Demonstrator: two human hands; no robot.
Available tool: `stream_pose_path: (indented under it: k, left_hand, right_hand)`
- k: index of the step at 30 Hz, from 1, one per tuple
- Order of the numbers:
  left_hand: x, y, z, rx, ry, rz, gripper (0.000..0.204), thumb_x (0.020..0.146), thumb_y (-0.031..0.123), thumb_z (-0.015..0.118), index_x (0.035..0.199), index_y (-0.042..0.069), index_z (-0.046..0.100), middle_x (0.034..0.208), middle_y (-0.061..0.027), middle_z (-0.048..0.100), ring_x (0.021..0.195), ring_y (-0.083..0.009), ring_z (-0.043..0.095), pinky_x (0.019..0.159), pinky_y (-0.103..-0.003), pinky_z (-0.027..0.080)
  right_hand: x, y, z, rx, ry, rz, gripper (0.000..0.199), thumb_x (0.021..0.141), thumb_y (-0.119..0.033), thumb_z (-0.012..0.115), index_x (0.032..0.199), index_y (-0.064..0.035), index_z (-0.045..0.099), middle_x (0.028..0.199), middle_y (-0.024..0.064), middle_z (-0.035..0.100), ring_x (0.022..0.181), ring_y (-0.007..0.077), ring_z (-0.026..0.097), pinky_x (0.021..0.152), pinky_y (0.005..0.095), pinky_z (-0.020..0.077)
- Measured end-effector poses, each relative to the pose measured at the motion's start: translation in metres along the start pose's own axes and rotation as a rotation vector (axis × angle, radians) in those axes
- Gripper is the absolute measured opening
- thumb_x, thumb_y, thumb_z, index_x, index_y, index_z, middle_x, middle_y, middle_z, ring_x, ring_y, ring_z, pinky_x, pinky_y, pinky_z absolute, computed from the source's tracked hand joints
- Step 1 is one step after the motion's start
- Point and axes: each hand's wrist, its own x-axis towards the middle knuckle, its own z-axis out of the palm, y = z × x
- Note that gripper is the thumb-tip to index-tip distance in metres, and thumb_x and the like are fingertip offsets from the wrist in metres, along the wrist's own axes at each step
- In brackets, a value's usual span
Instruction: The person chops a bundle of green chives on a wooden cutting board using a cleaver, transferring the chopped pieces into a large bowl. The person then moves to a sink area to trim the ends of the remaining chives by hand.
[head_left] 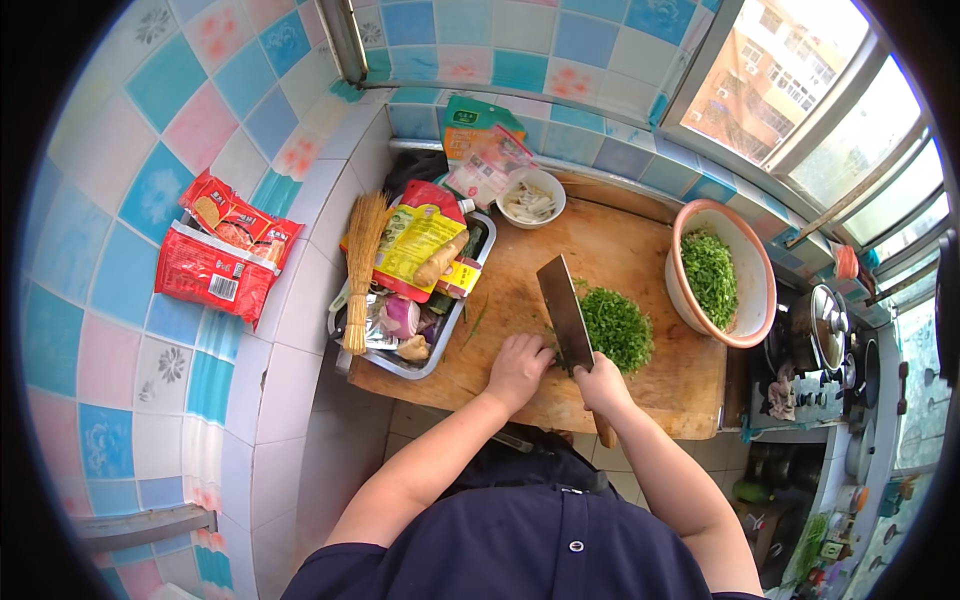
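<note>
My right hand (601,385) is closed round the handle of a cleaver (565,312), whose broad blade stands on edge over the wooden cutting board (620,235). Right beside the blade lies a heap of chopped green herbs (616,328). My left hand (521,366) rests on the board just left of the blade, its fingers curled down; a bit of green shows at the fingertips, but what they press on is mostly hidden.
At the board's right stands a large bowl (768,290) of chopped greens; a small white bowl (558,187) of pale slices sits behind. A metal tray (412,371) of packets, ginger and onion, with a straw brush (364,270), is at left. Red packets (222,262) lie farther left.
</note>
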Motion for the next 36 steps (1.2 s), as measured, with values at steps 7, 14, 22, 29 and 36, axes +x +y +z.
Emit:
stream_pose_path:
  k: [7, 14, 22, 29, 36]
  left_hand:
    - [-0.008, 0.01, -0.037, -0.001, -0.029, 0.027, 0.024, 0.078, 0.015, 0.065, 0.102, 0.009, 0.067, 0.092, -0.007, 0.058, 0.093, -0.026, 0.055, 0.087, -0.037, 0.039]
    - [-0.003, -0.002, -0.005, -0.011, -0.008, -0.096, 0.013, 0.077, 0.011, 0.066, 0.089, 0.009, 0.062, 0.087, -0.0076, 0.058, 0.085, -0.027, 0.055, 0.08, -0.038, 0.04]
    - [-0.002, 0.001, -0.001, 0.047, -0.001, -0.052, 0.012, 0.077, 0.011, 0.064, 0.088, 0.008, 0.063, 0.085, -0.0071, 0.057, 0.084, -0.0269, 0.055, 0.08, -0.038, 0.04]
    - [-0.008, -0.008, -0.018, -0.014, -0.002, 0.016, 0.014, 0.076, 0.01, 0.066, 0.09, 0.01, 0.063, 0.086, -0.0059, 0.058, 0.086, -0.0261, 0.056, 0.081, -0.038, 0.041]
    - [0.009, -0.003, 0.0, 0.026, 0.016, -0.08, 0.015, 0.075, 0.012, 0.069, 0.088, 0.01, 0.062, 0.083, -0.0058, 0.058, 0.083, -0.0256, 0.057, 0.079, -0.038, 0.041]
  right_hand:
    - [-0.028, 0.001, -0.026, 0.055, -0.065, 0.05, 0.028, 0.087, -0.021, 0.057, 0.1, 0.0031, 0.053, 0.076, 0.0169, 0.063, 0.052, 0.0245, 0.062, 0.053, 0.0372, 0.0517]
    - [-0.036, 0.012, -0.02, -0.143, -0.081, -0.014, 0.033, 0.086, -0.028, 0.055, 0.102, 0.0017, 0.056, 0.093, 0.0277, 0.065, 0.096, 0.044, 0.06, 0.085, 0.0487, 0.0465]
    - [-0.006, 0.002, 0.009, -0.299, 0.068, -0.128, 0.029, 0.088, -0.023, 0.055, 0.101, 0.0035, 0.054, 0.087, 0.025, 0.065, 0.077, 0.0387, 0.064, 0.067, 0.0441, 0.0508]
    - [-0.013, -0.006, -0.019, 0.036, -0.037, 0.034, 0.028, 0.088, -0.022, 0.055, 0.099, 0.0028, 0.053, 0.077, 0.0158, 0.063, 0.055, 0.0244, 0.062, 0.055, 0.0376, 0.0515]
    - [-0.03, 0.0, -0.027, -0.041, -0.102, 0.042, 0.028, 0.086, -0.023, 0.056, 0.098, 0.0023, 0.053, 0.074, 0.0168, 0.064, 0.054, 0.0266, 0.064, 0.058, 0.0387, 0.0519]
